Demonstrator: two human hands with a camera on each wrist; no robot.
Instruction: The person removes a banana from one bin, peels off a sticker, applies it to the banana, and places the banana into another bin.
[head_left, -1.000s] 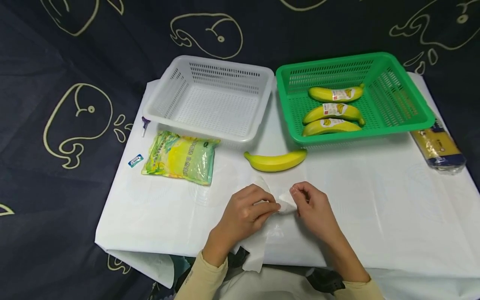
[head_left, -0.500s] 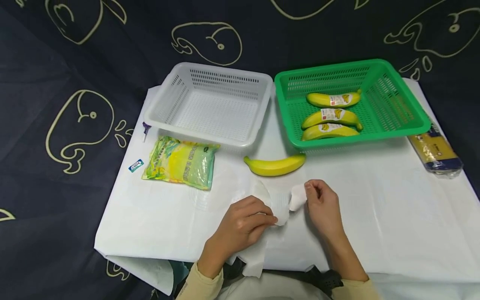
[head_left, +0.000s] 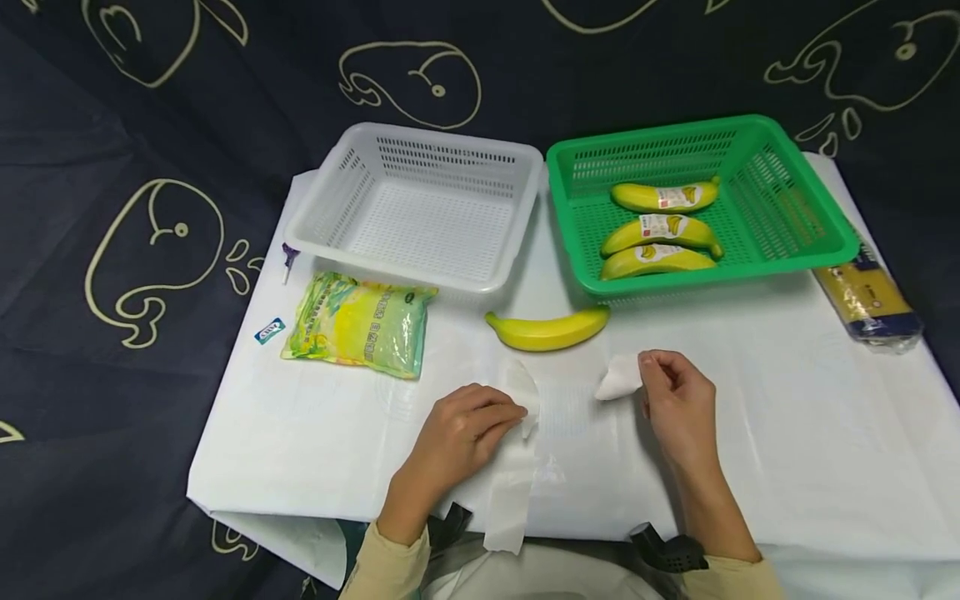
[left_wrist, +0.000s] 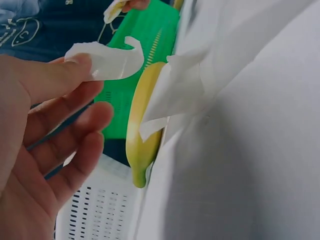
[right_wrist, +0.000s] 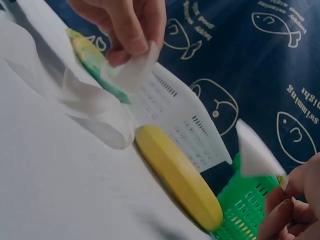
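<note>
My left hand (head_left: 468, 421) pinches one end of a thin white paper strip (head_left: 517, 450), thumb and fingers curled on it. My right hand (head_left: 675, 400) pinches a small white paper piece (head_left: 618, 379) between thumb and fingertip. The two papers are apart, with a bare bit of bench (head_left: 750, 450) between them. The long strip runs from my left hand toward 6 o'clock and hangs over the bench edge.

I think the step is getting this little label ready. To do it well, I would hold the small piece by its edge only, keep it flat, and not let it fold onto itself.

At 12 o'clock from my hands lies a loose banana (head_left: 547, 329), close by. Past it at 1 o'clock sits the green basket (head_left: 817, 250) with three labelled bananas (head_left: 656, 233) inside. At 11 o'clock is the white basket (head_left: 517, 217), and a green and yellow bag (head_left: 352, 321) lies at 10 o'clock. A yellow packet (head_left: 866, 304) lies far off at 3 o'clock
</note>
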